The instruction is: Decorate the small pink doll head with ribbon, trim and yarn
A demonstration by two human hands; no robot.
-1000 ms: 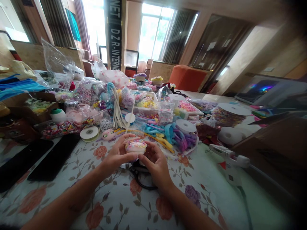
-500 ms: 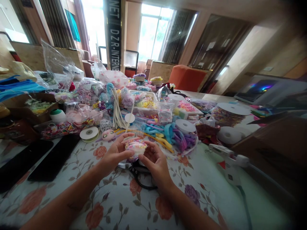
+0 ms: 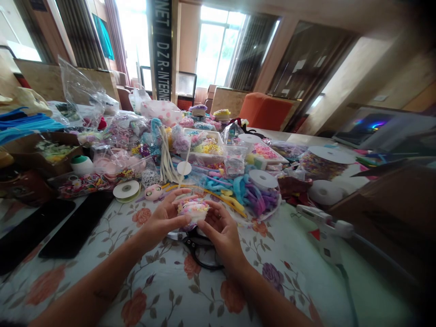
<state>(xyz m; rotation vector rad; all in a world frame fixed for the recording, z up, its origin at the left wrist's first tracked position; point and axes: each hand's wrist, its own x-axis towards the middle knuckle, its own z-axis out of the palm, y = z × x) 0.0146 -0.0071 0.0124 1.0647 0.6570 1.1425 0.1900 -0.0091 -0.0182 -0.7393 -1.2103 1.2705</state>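
Note:
Between my two hands is a small round bundle of fluffy trim [image 3: 193,210], white with pink, yellow and purple tufts. My left hand [image 3: 172,214] grips its left side, thumb in front and fingers behind. On the right, my right hand [image 3: 218,223] closes on it the same way, thumb at the near side. Black-handled scissors [image 3: 200,254] lie on the tablecloth just below, partly hidden by the bundle and my right hand. A doll-like face piece [image 3: 154,192] lies beyond my left hand.
A white glue gun [image 3: 323,231] with its cord lies at right beside a cardboard box [image 3: 384,218]. Two black phone-like slabs [image 3: 76,225] lie at left. Behind my hands are ribbon spools [image 3: 263,179], fuzzy pipe cleaners [image 3: 243,193], and trays [image 3: 204,156] of beads.
The fluffy bundle has tilted slightly between my fingers, so its white part shows a little differently. My hands stay almost in place.

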